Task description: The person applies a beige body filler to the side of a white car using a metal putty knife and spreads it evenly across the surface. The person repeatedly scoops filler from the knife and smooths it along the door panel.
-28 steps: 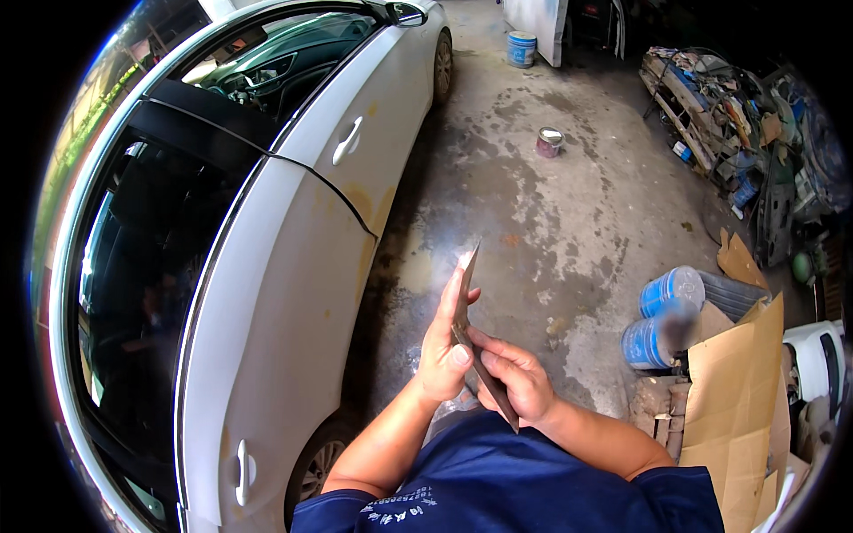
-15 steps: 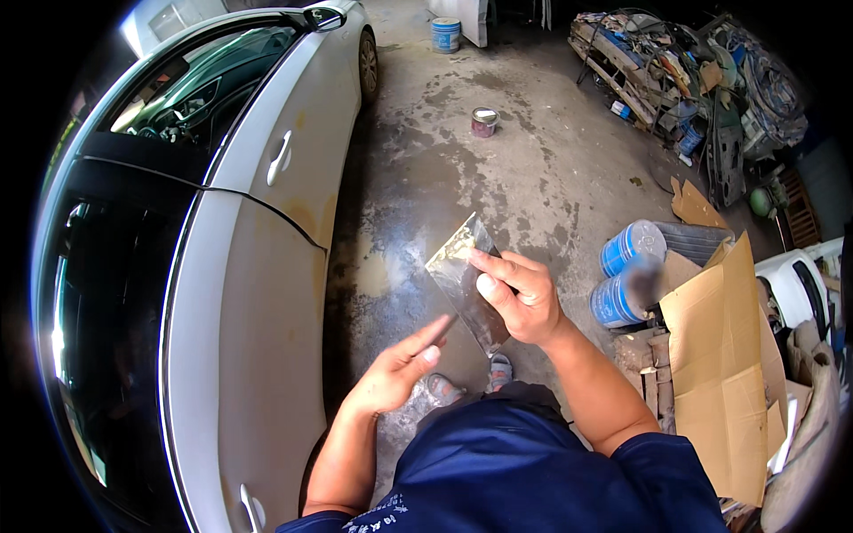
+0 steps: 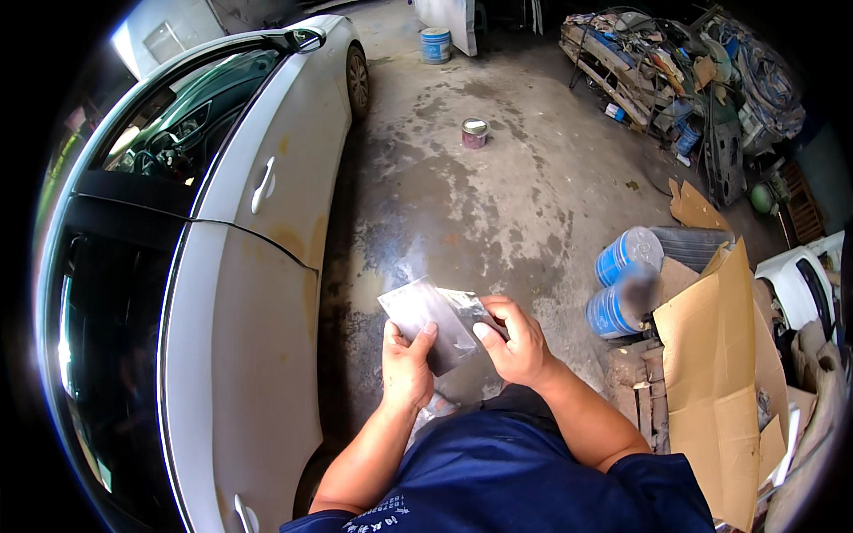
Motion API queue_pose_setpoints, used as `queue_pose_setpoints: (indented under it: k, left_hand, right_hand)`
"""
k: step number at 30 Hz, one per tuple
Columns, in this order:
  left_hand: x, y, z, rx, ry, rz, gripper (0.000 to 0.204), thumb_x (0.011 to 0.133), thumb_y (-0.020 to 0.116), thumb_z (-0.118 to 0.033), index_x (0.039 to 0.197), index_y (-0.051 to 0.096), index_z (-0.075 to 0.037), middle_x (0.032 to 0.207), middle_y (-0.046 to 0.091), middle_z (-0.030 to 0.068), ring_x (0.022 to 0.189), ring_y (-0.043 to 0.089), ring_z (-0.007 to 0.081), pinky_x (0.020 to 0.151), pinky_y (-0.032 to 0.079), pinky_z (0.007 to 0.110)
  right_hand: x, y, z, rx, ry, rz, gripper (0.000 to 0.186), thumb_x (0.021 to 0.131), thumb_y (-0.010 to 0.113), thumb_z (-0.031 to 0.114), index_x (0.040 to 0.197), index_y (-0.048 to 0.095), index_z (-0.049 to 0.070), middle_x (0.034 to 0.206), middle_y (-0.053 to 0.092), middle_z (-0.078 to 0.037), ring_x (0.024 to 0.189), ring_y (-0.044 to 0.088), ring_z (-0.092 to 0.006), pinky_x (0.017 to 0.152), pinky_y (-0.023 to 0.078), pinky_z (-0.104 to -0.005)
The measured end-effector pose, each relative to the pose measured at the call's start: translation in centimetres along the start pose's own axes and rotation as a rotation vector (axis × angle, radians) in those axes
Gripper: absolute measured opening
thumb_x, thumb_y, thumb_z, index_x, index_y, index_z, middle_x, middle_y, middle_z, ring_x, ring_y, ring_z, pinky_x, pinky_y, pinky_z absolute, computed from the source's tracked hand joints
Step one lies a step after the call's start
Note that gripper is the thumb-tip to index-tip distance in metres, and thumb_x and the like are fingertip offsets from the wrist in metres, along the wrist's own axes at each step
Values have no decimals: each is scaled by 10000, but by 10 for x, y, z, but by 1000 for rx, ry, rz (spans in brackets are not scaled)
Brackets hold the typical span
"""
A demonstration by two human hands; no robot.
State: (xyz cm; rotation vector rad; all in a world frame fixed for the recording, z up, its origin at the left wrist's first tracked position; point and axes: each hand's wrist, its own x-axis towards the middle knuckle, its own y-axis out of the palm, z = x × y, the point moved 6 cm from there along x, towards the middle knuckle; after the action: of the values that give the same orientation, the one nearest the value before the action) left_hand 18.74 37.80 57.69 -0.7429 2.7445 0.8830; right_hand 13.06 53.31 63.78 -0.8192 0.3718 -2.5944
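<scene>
- While both hands meet in front of the person's chest, they share a thin, flat grey sheet [image 3: 433,322] that looks like a worn metal or plastic scraper blade, held above the stained concrete floor [image 3: 498,195].
- Left hand [image 3: 407,369] grips the sheet's lower left edge, thumb lying up on its face and fingers curled behind it.
- Right hand [image 3: 515,342] closes on the sheet's right end, thumb pressed on top and the other fingers wrapped over the edge.
- Whether one sheet or two overlapping ones are held cannot be told.
- Just to the left stands a white car [image 3: 240,293] with its side doors shut, patches of rust-coloured filler showing on the panels.
- To the right, two blue-banded plastic drums [image 3: 622,284] lie on their sides beside flattened brown cardboard [image 3: 720,373].
- Farther off on the floor sit a small round open tin [image 3: 474,132] and a blue bucket [image 3: 434,44], with a heap of scrap parts [image 3: 684,80] along the far right.
</scene>
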Motion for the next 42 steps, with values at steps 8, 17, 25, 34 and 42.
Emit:
queue_pose_setpoints:
  k: [8,17,25,34,42]
  left_hand:
    - [25,107,30,205,396,56,313,934,554,-20,1221,429,-25,1136,574,79,1018,551,136,919,453,292]
    - [45,188,69,147,399,101,346,921,602,-57,1227,443,-26,1139,574,67,1033,542,143,943,428,299]
    - [84,264,70,191,245,244,390,918,580,-34,1274,423,-18,1163,579,100,1061,562,177,955,452,340]
    - [159,312,137,-80,-358,473,423,887,618,-27,1275,451,-42,1176,601,97,1070,594,211,937,491,379]
    - [290,347,118,100,-42,394,389,911,591,-13,1266,432,-18,1138,607,94,1028,586,168,920,473,320]
  right_hand:
    - [-4,-79,-50,-102,-314,73,576,740,550,-142,1298,535,1,1183,552,-173,1093,563,-352,945,478,-420]
    - [-8,-155,-115,-149,-158,76,502,773,555,-71,1265,579,26,1190,530,-179,1126,522,-375,969,450,-420]
    - [-5,-236,-197,-206,462,-50,317,891,572,122,1204,573,66,1066,654,-200,961,635,-382,837,505,-437]
    - [43,-237,-229,813,477,484,448,963,570,396,1126,581,-21,972,615,-8,908,526,-86,810,446,-254]
    - [122,-304,-365,749,772,-118,295,984,555,283,1086,588,8,957,649,-31,830,589,-82,748,490,-238]
